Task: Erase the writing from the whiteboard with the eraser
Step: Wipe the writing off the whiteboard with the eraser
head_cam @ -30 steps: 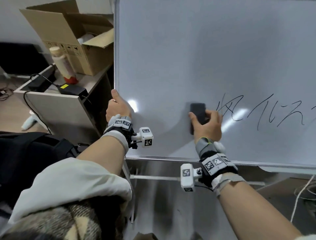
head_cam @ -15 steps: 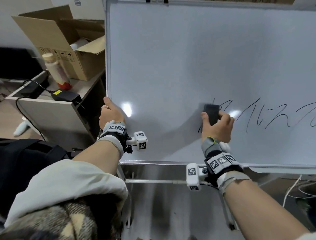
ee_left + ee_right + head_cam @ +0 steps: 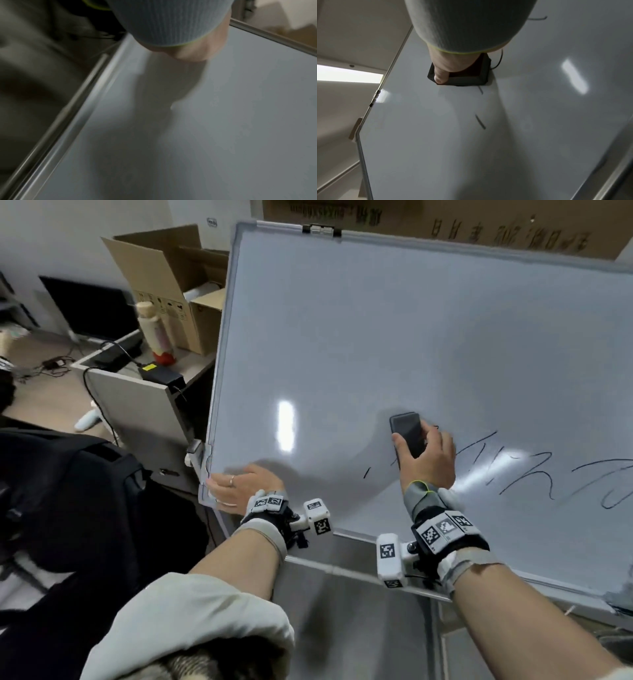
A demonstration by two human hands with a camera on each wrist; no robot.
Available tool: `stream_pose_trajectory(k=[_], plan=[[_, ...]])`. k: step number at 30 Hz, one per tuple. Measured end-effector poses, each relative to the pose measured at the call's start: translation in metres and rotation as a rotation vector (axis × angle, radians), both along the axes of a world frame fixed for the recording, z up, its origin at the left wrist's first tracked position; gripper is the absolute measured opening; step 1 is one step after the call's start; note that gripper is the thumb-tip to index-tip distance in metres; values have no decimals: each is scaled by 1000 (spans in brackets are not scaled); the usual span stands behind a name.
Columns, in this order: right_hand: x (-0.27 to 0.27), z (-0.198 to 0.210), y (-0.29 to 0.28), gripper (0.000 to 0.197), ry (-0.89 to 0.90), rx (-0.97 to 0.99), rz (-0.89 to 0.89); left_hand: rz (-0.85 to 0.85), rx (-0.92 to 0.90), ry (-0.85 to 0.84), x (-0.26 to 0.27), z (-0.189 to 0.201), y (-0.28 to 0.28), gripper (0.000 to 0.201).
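The whiteboard (image 3: 376, 337) stands tilted in the head view. Black marker writing (image 3: 548, 474) runs along its lower right, and one short stroke (image 3: 366, 472) is left further left. My right hand (image 3: 428, 463) grips the black eraser (image 3: 406, 433) and presses it flat on the board at the writing's left end. The right wrist view shows the thumb on the eraser (image 3: 465, 78) with short strokes (image 3: 480, 121) below it. My left hand (image 3: 236, 491) holds the board's lower left corner, fingers over the frame. The left wrist view is blurred and shows only the palm heel (image 3: 197, 50) above the board (image 3: 223, 121).
Left of the board a desk (image 3: 137, 405) carries an open cardboard box (image 3: 171, 285), a bottle (image 3: 156, 333), a black power brick (image 3: 161, 374) and cables. A dark monitor (image 3: 89, 306) stands behind. A black bag (image 3: 68, 491) lies at the lower left. The board's metal stand (image 3: 342, 594) is beneath.
The right hand has wiped the eraser rightwards onto the first characters, leaving only short strokes. The left hand has slid down the board's left edge to its lower corner. The view has tilted.
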State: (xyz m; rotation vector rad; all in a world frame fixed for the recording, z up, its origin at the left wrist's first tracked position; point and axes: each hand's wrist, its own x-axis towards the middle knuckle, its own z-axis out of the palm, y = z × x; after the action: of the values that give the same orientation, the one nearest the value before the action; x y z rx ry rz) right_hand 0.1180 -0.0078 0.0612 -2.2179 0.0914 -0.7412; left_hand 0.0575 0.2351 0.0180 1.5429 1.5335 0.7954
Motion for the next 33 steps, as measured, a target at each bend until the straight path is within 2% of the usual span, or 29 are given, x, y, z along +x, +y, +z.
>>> stream_pose_trajectory(k=[2,5,6,8,9,11,14,17,20,23,26,28,30,33], plan=[[4,2,-19,56,-8,-20,37,36,-192,46,-13,-10,-32,67],[13,3,-40,57,-10,-30,70,-23,-597,20,-18,-5,-82,75],[14,3,-44,57,-19,-32,77,-69,-660,25,-16,-4,-95,72],[16,1,-48,58,-37,-49,95,-214,-631,0,-9,-13,-110,57],[14,1,-49,58,-32,-58,100,-296,-583,4,-8,-20,-114,54],[14,-1,-50,57,-12,-64,101,-340,-546,62,-13,-31,-115,56],[17,0,-44,56,-33,-89,153,-329,-535,70,-18,-41,-110,58],[11,-9,-22,54,-25,-192,350,-240,-569,135,-17,-36,-102,52],[-8,-31,2,55,51,-330,527,-135,-684,89,-14,-34,-93,65],[-13,-40,7,54,-19,-384,592,-80,-744,44,-12,-37,-91,75],[9,-8,-6,55,-93,-416,463,-46,-788,-27,-8,-39,-92,76],[32,20,-20,56,-90,-309,285,-53,-798,-47,-8,-38,-94,73],[47,35,-29,57,-80,-233,195,-41,-780,-70,-8,-41,-96,69],[37,21,-20,57,-61,-229,306,-14,-763,-90,-8,-44,-103,75]])
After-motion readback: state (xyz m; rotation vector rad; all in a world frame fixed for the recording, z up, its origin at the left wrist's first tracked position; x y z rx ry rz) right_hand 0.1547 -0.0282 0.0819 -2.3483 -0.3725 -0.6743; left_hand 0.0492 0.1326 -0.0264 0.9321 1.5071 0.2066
